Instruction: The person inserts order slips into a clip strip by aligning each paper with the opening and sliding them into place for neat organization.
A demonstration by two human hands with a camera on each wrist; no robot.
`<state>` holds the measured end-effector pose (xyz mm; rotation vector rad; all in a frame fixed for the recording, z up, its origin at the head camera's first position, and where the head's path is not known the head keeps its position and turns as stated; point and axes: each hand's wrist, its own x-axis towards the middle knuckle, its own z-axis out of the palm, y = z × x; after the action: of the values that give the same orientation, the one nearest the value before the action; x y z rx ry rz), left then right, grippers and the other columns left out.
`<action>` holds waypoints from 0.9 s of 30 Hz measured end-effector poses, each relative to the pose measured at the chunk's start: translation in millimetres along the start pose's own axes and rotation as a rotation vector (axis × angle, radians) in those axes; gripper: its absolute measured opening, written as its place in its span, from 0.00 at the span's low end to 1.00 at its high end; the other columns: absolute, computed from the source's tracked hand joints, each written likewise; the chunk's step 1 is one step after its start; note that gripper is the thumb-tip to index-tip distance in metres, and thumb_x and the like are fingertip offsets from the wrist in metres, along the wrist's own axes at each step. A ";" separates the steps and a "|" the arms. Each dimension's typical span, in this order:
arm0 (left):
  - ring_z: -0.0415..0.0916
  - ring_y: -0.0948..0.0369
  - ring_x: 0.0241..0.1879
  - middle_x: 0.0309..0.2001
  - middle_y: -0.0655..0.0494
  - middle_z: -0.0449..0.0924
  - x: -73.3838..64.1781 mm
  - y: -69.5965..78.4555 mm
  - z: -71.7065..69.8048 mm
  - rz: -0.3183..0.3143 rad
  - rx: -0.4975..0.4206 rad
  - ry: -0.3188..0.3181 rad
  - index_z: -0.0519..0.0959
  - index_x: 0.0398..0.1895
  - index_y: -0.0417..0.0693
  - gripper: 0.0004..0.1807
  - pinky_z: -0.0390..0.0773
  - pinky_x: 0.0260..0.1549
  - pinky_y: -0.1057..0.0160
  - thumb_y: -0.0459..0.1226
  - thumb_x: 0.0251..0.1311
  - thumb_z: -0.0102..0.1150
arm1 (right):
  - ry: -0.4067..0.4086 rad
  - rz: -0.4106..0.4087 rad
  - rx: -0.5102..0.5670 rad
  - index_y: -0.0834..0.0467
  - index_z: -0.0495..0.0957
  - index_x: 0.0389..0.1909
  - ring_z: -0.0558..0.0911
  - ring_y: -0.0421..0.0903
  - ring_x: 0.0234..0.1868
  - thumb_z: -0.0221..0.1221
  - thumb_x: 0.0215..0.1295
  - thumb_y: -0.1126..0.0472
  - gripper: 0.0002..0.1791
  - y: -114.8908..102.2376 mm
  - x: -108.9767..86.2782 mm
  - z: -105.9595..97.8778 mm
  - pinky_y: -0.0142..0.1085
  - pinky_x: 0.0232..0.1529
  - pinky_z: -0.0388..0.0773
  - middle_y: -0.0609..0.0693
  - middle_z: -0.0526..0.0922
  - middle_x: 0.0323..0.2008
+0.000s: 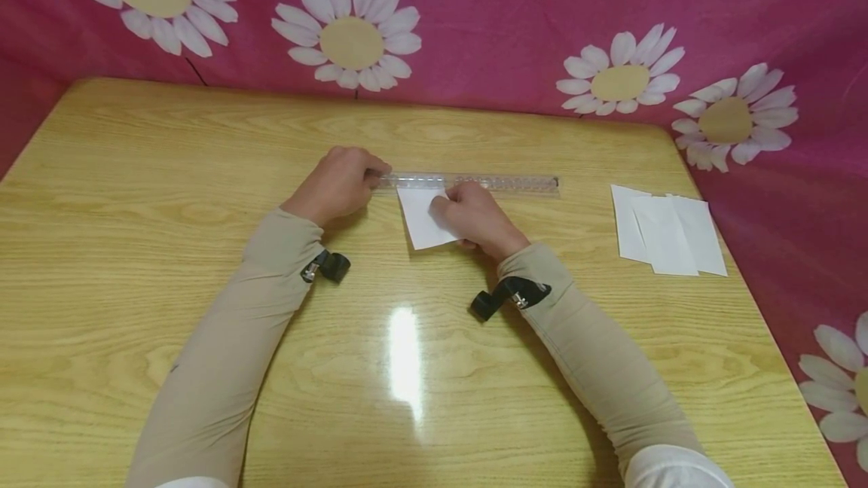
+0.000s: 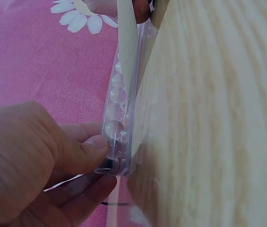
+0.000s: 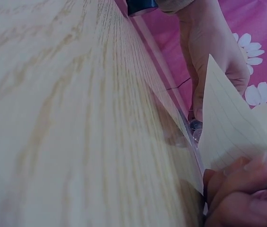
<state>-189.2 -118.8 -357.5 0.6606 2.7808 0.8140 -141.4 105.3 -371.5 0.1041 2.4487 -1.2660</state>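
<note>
Forearms forward, left hand (image 1: 337, 185) pinching ruler (image 1: 475, 182), right hand (image 1: 475, 218) gripping paper (image 1: 420, 221).

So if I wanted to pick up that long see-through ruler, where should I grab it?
Probably the free right end of the ruler. It lies flat across the table, the left hand holds its left end, and the paper under the right hand meets its middle. Come from the right, above, and pinch its long thin edges with your fingers.
</note>
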 end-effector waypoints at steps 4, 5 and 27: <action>0.78 0.48 0.65 0.62 0.44 0.84 -0.3 0.1 -0.9 0.001 0.000 0.001 0.84 0.60 0.44 0.20 0.75 0.69 0.49 0.27 0.70 0.51 | 0.000 -0.002 -0.002 0.53 0.69 0.20 0.63 0.41 0.13 0.51 0.66 0.56 0.14 -0.4 0.1 -0.2 0.33 0.13 0.61 0.42 0.63 0.13; 0.78 0.48 0.65 0.62 0.44 0.84 -0.4 0.4 -1.1 -0.001 -0.001 -0.001 0.84 0.60 0.44 0.20 0.75 0.69 0.49 0.27 0.71 0.51 | 0.002 -0.002 -0.006 0.53 0.69 0.20 0.63 0.41 0.13 0.51 0.66 0.56 0.14 -0.4 0.2 -0.2 0.33 0.13 0.61 0.42 0.64 0.13; 0.77 0.48 0.67 0.64 0.45 0.82 0.0 1.6 -1.6 -0.028 0.002 -0.023 0.83 0.62 0.44 0.19 0.75 0.70 0.49 0.29 0.74 0.50 | -0.010 -0.004 -0.012 0.53 0.67 0.20 0.64 0.41 0.13 0.50 0.68 0.56 0.14 -2.5 0.3 1.8 0.33 0.14 0.61 0.43 0.65 0.15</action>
<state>-189.1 -118.3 -355.3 0.6256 2.7641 0.7935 -141.8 102.3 -370.6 0.0900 2.4492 -1.2501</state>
